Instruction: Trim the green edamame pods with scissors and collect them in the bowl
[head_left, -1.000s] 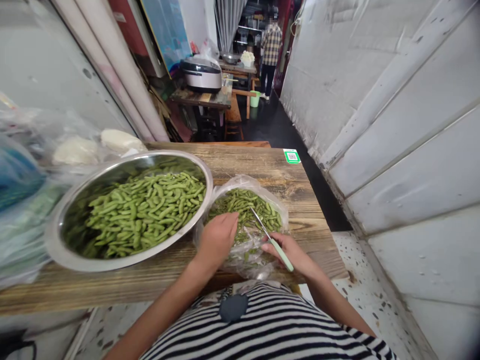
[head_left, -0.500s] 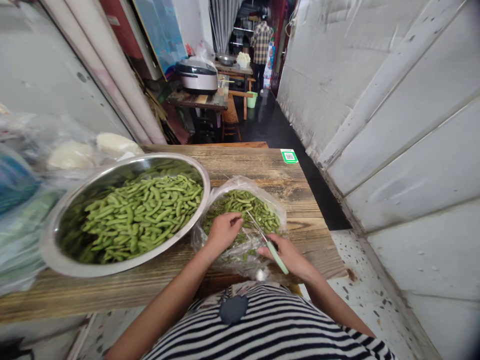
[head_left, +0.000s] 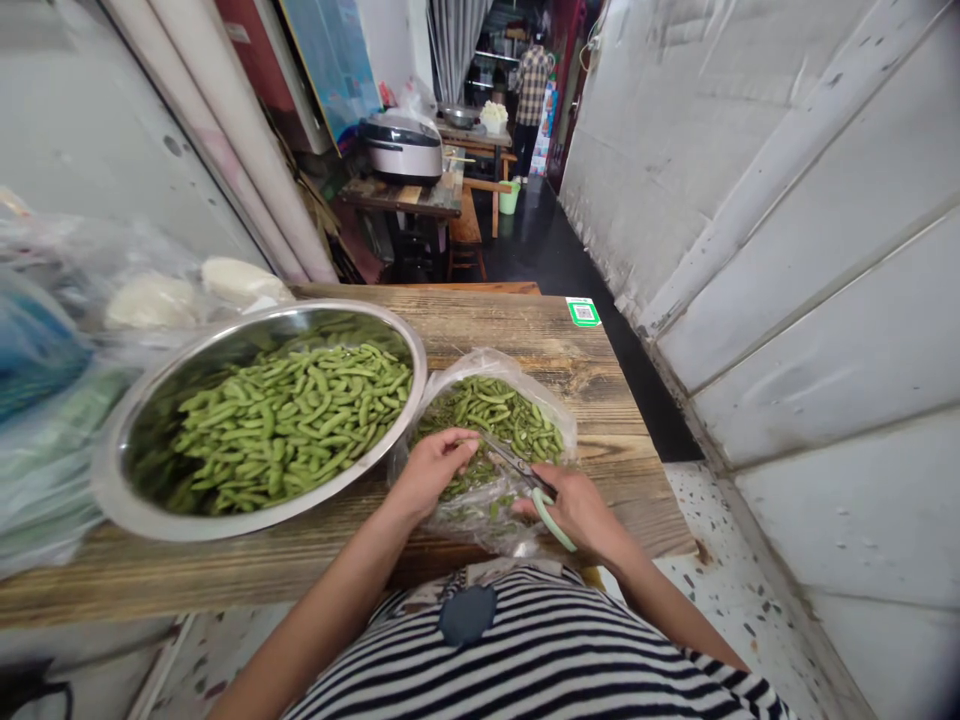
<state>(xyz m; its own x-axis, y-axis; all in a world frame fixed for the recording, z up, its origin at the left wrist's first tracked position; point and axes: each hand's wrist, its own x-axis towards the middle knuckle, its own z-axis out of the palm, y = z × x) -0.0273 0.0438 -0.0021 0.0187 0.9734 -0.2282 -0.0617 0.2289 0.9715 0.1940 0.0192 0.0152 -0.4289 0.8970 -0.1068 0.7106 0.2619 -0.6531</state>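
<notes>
My right hand [head_left: 576, 505] grips a pair of scissors [head_left: 551, 520] with pale green handles, its blades pointing up and left. The blade tips are at the fingertips of my left hand [head_left: 435, 470], whose thumb and fingers are pinched together. What sits in that pinch is too small and hidden to make out. Below both hands, green edamame pods [head_left: 502, 405] and scraps lie in a clear plastic bag [head_left: 551, 385]. To the left stands a wide steel basin [head_left: 112, 480], holding a large heap of edamame pods [head_left: 300, 420].
The wooden table [head_left: 622, 470] carries a green QR code card [head_left: 583, 312] at its far right corner. Plastic bags [head_left: 45, 450] crowd the left side. Farther back are a rice cooker [head_left: 403, 150], a green bucket [head_left: 508, 197] and a person [head_left: 533, 85] in a checked shirt.
The scissor blades have swung lower and now meet my left fingertips, with the handle loops showing more apart. My left hand has shifted slightly left. The whole view has moved a little.
</notes>
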